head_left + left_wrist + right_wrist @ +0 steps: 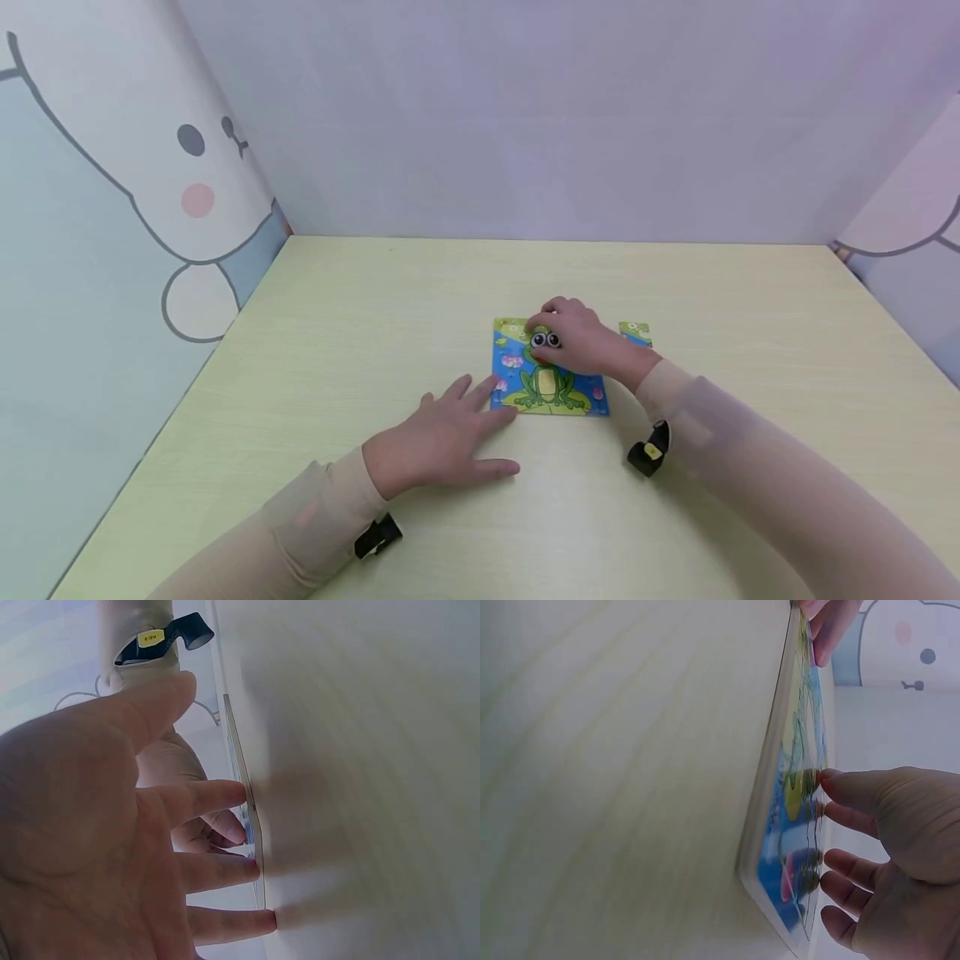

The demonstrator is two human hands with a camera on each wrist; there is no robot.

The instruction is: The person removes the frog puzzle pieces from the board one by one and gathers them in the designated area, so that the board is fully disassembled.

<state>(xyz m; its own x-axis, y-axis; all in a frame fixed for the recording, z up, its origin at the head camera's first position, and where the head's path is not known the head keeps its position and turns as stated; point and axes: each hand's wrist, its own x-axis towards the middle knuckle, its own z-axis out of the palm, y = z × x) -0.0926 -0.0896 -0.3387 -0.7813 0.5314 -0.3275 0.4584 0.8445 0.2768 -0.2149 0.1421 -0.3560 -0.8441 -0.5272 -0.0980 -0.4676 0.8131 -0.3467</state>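
One spread left hand (456,433); right hand (579,337), grip unclear, partly hiding frog puzzle (547,385), strip (634,331).

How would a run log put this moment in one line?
left hand: spread, fingertips at frog puzzle's left edge | right hand: fingertips on frog puzzle | small piece: on table, apart, right of puzzle

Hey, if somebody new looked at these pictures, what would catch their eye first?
Probably the bright frog picture near the middle of the pale table, with the right hand arched over its upper part. The left hand, fingers spread, reaches its left edge. Then perhaps the big white cartoon animal at upper left.
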